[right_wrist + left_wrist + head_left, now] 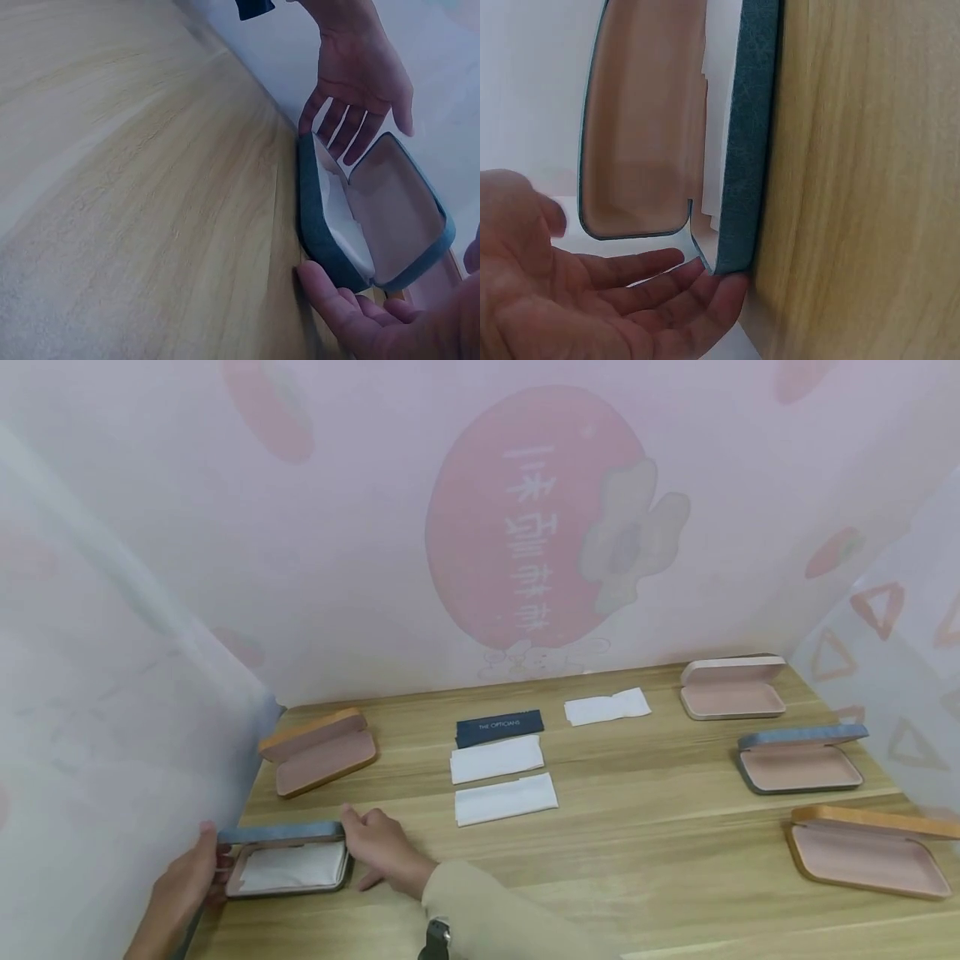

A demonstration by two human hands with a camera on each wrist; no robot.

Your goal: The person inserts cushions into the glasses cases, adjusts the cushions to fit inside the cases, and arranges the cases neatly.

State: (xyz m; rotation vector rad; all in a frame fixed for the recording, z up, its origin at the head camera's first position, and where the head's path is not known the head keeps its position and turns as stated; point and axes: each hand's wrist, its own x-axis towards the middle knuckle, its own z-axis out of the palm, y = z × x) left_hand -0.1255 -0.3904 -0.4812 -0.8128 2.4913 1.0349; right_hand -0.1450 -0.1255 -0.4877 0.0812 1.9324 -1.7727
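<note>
At the lower left of the head view, an open blue case [279, 834] sits on the surface [622, 860], long axis running left to right, hinge side toward the frame's top. A folded white cloth [291, 867] lies lengthwise inside. The left hand [182, 878] and right hand [387, 853], fingers loosely extended, touch the case's opposite short ends.

A blue-green hinged case [281, 833] with a pinkish lining lies flat on the counter [637, 860] at the lower left of the head view, its lid raised. A folded white cloth [292, 867] lies in its base. Fingers of the left hand [180, 877] and right hand [386, 852] touch its opposite ends.
</note>
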